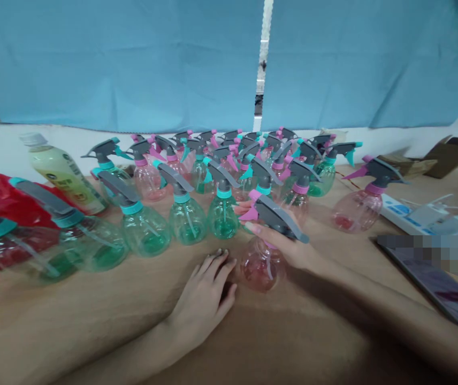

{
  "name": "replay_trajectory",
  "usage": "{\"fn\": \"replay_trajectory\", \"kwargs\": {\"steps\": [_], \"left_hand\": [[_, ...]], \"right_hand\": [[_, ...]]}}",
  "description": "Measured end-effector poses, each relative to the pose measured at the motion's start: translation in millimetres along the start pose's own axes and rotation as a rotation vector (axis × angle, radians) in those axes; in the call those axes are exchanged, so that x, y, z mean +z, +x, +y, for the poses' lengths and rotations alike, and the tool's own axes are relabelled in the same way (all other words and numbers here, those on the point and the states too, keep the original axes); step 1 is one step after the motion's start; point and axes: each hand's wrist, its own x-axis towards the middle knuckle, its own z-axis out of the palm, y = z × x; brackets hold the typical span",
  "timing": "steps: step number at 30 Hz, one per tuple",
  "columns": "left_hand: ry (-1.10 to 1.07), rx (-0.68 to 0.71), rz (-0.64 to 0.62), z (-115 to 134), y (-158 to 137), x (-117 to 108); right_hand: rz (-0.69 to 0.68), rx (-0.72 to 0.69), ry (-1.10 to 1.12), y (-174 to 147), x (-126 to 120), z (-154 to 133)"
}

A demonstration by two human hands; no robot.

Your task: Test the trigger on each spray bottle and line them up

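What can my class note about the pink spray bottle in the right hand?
The pink spray bottle has a rounded, clear body, seemingly plastic, with a pale tube inside. Its grey spray head carries a pink nozzle and trigger. It is roughly upright over the brown tabletop; base contact is unclear. The right hand grips it near the neck.

The surface (132, 291) is viewed from the wearer's head, forward and downward, at close range; the left hand (205, 291) and right hand (292, 247) are framed near the centre, and the blue cloth (152, 64) is faced beyond.
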Motion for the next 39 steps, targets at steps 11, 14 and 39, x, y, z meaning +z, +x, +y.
{"fn": "replay_trajectory", "kwargs": {"steps": [11, 14, 39], "left_hand": [[0.025, 0.004, -0.032, 0.8, 0.5, 0.1], [0.024, 0.006, -0.028, 0.1, 0.8, 1.2], [0.063, 0.03, -0.018, 0.8, 0.4, 0.1]], "right_hand": [[0.002, -0.006, 0.026, 0.8, 1.5, -0.7], [0.002, 0.001, 0.015, 0.8, 1.7, -0.9], [0.024, 0.029, 0.042, -0.1, 2.2, 1.1]]}}
